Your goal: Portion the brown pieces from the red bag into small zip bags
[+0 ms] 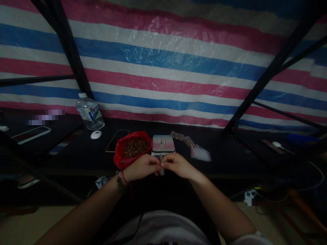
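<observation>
My left hand (pixel 146 165) and my right hand (pixel 176 164) meet at the table's front edge, fingers pinched together. Between them is a small clear plastic bag (pixel 162 170), mostly covered by the fingers; whether anything lies inside cannot be made out. Just behind the hands sits a small scale (pixel 163 143) with a shiny square plate. Left of it, close to my left hand, an open red plastic bag (pixel 120 154) holds many small brown grains (pixel 135 147). To the right of the scale lie filled little bags (pixel 188 141) and a stack of flat clear bags (pixel 201 153).
A dark phone (pixel 116 141) lies behind the red bag. Farther left stand a large clear bottle (pixel 90 112) and a white round object (pixel 96 135). Black metal posts (pixel 70 51) frame the black table (pixel 224 160), with striped sheeting (pixel 163 68) behind. A white cable (pixel 306 156) hangs at right.
</observation>
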`<state>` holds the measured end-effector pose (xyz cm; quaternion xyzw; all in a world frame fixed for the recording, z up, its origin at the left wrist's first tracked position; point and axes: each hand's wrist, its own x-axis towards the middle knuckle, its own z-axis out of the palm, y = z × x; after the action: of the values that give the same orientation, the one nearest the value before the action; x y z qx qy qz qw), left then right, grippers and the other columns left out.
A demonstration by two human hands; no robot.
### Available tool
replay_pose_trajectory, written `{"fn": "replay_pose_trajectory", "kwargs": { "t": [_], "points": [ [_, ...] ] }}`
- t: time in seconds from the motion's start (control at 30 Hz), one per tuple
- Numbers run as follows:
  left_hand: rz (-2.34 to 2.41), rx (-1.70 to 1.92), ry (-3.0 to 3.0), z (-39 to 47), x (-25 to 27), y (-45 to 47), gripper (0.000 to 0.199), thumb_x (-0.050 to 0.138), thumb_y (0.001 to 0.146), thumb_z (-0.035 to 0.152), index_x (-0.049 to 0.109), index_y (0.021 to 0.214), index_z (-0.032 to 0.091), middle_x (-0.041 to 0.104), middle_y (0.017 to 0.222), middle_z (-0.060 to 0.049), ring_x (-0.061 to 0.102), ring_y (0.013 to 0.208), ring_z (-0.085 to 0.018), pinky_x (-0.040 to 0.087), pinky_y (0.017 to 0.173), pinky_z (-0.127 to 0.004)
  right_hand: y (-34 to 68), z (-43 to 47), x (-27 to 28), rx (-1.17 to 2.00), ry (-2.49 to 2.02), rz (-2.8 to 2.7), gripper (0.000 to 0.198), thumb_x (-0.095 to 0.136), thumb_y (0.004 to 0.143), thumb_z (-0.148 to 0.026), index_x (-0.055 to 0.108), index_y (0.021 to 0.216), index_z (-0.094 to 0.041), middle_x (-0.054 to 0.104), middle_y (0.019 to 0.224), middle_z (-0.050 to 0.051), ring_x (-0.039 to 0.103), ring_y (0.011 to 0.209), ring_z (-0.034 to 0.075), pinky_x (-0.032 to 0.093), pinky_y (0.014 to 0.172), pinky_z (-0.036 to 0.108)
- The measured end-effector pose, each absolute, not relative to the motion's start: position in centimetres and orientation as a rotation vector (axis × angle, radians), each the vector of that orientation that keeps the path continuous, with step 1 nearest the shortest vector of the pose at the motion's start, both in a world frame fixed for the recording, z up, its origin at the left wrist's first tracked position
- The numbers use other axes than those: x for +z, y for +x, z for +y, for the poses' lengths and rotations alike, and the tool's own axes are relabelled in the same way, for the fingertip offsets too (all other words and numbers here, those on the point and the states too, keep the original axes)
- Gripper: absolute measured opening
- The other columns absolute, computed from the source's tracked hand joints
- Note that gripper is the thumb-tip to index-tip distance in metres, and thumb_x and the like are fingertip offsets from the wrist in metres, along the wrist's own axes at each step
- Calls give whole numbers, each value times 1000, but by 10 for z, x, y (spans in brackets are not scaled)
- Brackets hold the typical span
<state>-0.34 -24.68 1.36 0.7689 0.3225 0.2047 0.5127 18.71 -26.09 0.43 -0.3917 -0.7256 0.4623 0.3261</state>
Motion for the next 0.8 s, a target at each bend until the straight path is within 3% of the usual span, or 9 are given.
{"fn": "replay_pose_trajectory", "kwargs": {
  "t": [0.17,0.3,0.43,0.5,0.6,0.7,0.8],
  "points": [
    [909,577,1839,-244,9,0,24,48,76,27,58,58,14,55,51,1,51,48,-10,37,47,-19,178,-265,1,1029,-1096,-1838,23,55,79,-28,57,59,-16,48,55,-3,41,53,8,30,51,19],
    [1159,705,2047,-240,8,-4,25,44,72,21,51,49,15,45,47,4,44,48,-9,29,46,-20,176,-266,0,801,-1266,-1744,19,52,71,-16,52,52,-17,45,50,-4,40,50,9,28,50,21],
    [1144,770,2249,-239,13,-8,24,44,75,20,54,54,16,51,57,1,49,58,-11,33,55,-21,180,-262,1,811,-1185,-1786,14,54,69,-13,55,55,-17,52,61,-2,48,60,11,37,59,22],
    [1056,803,2343,-241,18,-10,22,43,75,16,55,56,16,56,64,-1,51,64,-12,37,63,-22,182,-259,0,865,-1054,-1711,5,58,70,-16,62,71,-19,60,88,2,55,85,16,42,71,25],
    [961,807,2408,-241,23,-14,22,42,74,13,52,55,16,54,63,-1,51,64,-12,37,64,-23,184,-253,-8,1079,-947,-1509,39,63,71,-20,58,109,-27,50,126,4,47,114,19,44,83,29],
    [933,863,2428,-238,27,-22,23,41,76,13,49,54,16,50,60,0,49,61,-11,35,60,-22,184,-249,-19,1431,-866,-1361,55,67,69,-19,50,121,-29,52,127,5,55,106,18,47,82,30],
    [1002,954,2412,-230,27,-31,25,41,78,15,50,54,15,49,57,1,47,58,-10,34,57,-21,183,-245,-29,1710,-821,-1255,47,70,70,-23,54,114,-22,64,105,6,63,88,16,49,70,25]
  ]
}}
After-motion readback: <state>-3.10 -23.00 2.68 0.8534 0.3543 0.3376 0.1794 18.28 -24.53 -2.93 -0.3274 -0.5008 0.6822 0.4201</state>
